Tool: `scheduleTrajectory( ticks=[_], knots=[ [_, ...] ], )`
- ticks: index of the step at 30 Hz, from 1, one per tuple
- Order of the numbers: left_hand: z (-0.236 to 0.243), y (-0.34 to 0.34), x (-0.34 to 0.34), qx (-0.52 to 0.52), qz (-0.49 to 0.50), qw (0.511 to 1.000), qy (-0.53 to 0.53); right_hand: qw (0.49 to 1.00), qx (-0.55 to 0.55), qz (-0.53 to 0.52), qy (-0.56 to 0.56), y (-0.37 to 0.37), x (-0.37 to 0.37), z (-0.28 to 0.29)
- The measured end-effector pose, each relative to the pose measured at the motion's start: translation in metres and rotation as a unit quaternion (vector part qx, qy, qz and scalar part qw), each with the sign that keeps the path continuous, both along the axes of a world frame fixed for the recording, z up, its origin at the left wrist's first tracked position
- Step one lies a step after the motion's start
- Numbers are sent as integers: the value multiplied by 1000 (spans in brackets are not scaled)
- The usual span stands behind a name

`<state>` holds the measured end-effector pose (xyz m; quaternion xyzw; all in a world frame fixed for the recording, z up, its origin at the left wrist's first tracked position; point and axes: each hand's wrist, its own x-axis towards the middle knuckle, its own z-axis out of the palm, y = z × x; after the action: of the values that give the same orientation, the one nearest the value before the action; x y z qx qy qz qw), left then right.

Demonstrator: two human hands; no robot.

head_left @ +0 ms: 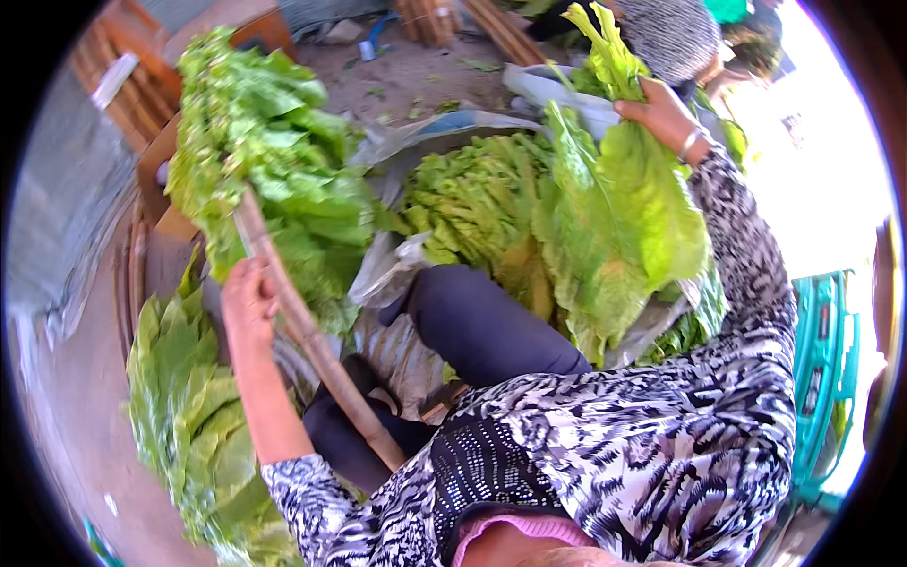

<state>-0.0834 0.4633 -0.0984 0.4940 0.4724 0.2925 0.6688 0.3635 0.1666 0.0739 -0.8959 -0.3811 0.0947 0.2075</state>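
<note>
Leaves (652, 208) hang clamped in the right fingers (654, 94) — left fingers (267, 292) curl at a stick (316, 335), their grip unclear.

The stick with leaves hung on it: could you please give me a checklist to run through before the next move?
1. Right hand grip on the leaf bunch: ok, fingers closed around it.
2. Left hand grip on the stick: cannot tell; fingers curled beside it.
3. Near end of stick braced: cannot tell; it reaches the lap, contact unclear.
4. Leaf pile at hand: ok, in front of the knee.
5. Floor beside left forearm clear: not ok, a leaf heap lies there.
</note>
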Motion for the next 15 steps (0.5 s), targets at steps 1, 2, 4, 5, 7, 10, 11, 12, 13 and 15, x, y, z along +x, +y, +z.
scheduleTrajectory(
  ticks=[1, 2, 4, 5, 7, 10, 11, 12, 13, 15],
  knots=[
    [1, -6, 1, 34, -25, 995, 87, 996, 17, 77, -39, 17, -15, 4],
    [1, -14, 0, 121, -67, 981, 139, 990, 30, 110, -87, 43, -34, 4],
    [3, -29, 0, 169, -96, 964, 183, 952, 58, 266, -139, 102, -69, 9],
    [6, -34, 4, 211, -98, 953, 195, 910, 62, 312, -264, 130, -88, 7],
    [14, -44, 17, 307, -98, 918, 231, 848, 95, 405, -330, 190, -126, -5],
    [42, -46, 49, 408, -110, 887, 187, 815, 87, 453, -351, 278, -187, -44],
    [56, -40, 58, 411, -124, 882, 194, 810, 90, 459, -353, 301, -206, -59],
    [70, -29, 66, 431, -141, 873, 179, 807, 32, 466, -360, 323, -222, -75],
    [82, -17, 70, 439, -170, 867, 164, 784, -34, 491, -377, 342, -234, -92],
    [102, 24, 60, 412, -134, 880, 194, 774, -86, 519, -351, 366, -244, -125]
  ],
)
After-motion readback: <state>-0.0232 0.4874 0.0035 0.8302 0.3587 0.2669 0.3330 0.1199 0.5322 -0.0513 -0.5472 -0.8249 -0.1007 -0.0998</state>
